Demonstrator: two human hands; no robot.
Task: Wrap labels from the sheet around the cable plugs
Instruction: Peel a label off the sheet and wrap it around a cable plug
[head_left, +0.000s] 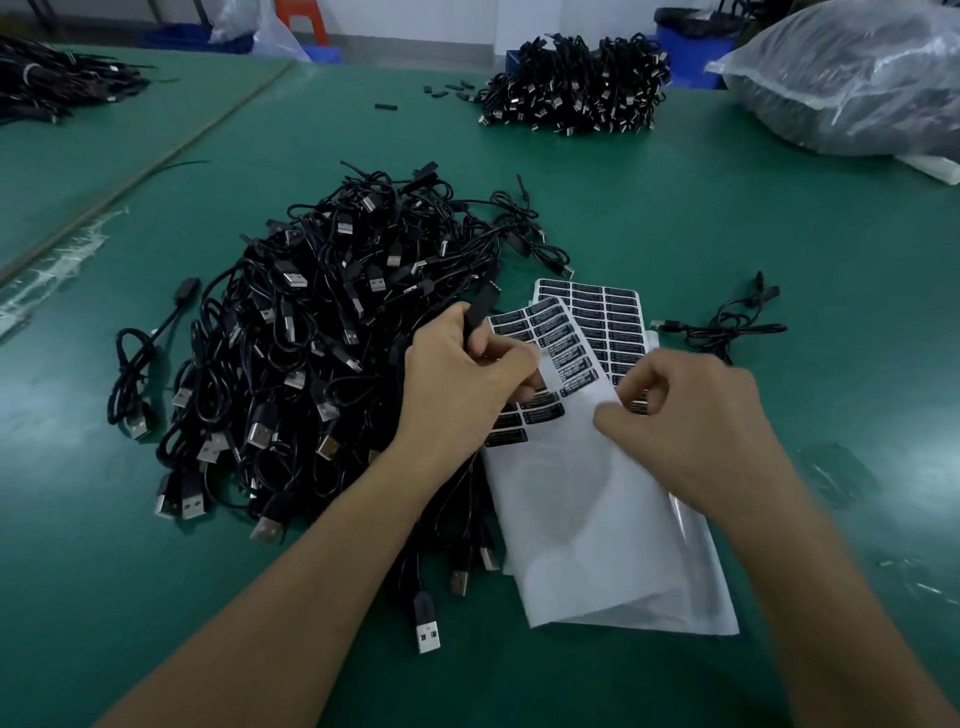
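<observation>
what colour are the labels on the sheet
Black with white print: the labels sit on a white sheet. Clearest in the head view.

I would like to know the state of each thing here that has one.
left hand: grips a black plug
right hand: pinches a label on the top sheet
top sheet: mostly bare backing, few labels left
lower sheet: visible rows full
cable pile: loose, tangled
far cables: stacked
plastic bag: filled
</observation>
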